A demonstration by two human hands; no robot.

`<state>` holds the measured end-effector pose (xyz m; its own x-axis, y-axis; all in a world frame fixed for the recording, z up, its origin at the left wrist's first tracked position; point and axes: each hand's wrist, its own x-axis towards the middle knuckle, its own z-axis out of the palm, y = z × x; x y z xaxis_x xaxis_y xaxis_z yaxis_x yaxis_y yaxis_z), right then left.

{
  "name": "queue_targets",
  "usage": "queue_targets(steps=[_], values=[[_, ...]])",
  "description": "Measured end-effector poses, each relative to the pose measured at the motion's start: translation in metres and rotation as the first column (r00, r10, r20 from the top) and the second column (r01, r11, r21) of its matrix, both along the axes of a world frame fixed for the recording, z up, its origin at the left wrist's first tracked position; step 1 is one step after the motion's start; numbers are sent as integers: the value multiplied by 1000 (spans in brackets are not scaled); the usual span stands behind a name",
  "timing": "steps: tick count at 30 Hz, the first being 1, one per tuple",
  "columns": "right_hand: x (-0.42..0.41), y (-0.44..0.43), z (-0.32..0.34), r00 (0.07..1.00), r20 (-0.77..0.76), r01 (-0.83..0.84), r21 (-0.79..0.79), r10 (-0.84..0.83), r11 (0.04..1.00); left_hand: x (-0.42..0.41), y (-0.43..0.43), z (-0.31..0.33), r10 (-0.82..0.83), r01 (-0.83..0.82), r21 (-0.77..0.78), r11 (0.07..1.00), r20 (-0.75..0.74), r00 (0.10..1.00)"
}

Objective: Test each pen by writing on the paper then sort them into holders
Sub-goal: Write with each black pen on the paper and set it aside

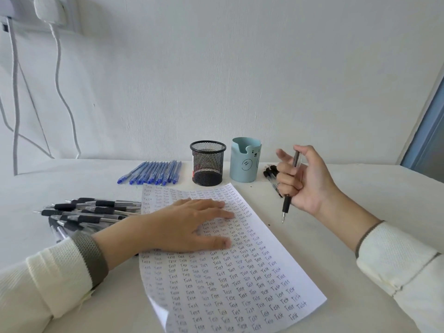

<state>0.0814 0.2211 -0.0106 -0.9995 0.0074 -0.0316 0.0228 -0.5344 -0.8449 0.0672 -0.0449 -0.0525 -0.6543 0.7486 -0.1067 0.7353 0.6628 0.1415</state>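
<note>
Desk: white table (336,260), seen from the head camera.

9 o'clock of the sheet: loose heap of clear-barrelled pens with black rubber grips (89,212), tips mostly toward the left, lying on the table, its right end touching the sheet's left edge.

Left hand (182,224): palm down on the white paper sheet covered in rows of handwritten "Test" (228,284). Fingers straight and slightly apart, pressing flat on the upper half. Grey woven band (90,258) on the wrist.

11 o'clock of the sheet: row of blue pens (153,173), side by side, lying near the wall.

12 o'clock: black wire-mesh cylinder holder (207,162), upright, just beyond the sheet's top edge. Just beside it, at 1 o'clock: pale blue cup holder with a bear face (245,163), upright.

2 o'clock: small cluster of black-grip pens (270,173), partly hidden behind the right hand (305,181).

Right hand: raised, lower fingers curled round a black-grip pen (287,203), thumb at its top end, one finger sticking out leftward. The pen is near upright with its tip down, just off the sheet's right edge.
</note>
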Motion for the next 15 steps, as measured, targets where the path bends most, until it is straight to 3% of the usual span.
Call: queue_targets(steps=[7,11,15], values=[[-2,-6,-10,995,-42,-94,-12,93,996,1,0,2,16,-16,-11,1000,0,1000],[1,-8,-19,982,63,-191,233,181,954,1,0,3,36,-36,-13,999,0,999],[0,-16,-24,985,52,-175,338,167,925,3,0,4,42,-41,-18,999,2,999]])
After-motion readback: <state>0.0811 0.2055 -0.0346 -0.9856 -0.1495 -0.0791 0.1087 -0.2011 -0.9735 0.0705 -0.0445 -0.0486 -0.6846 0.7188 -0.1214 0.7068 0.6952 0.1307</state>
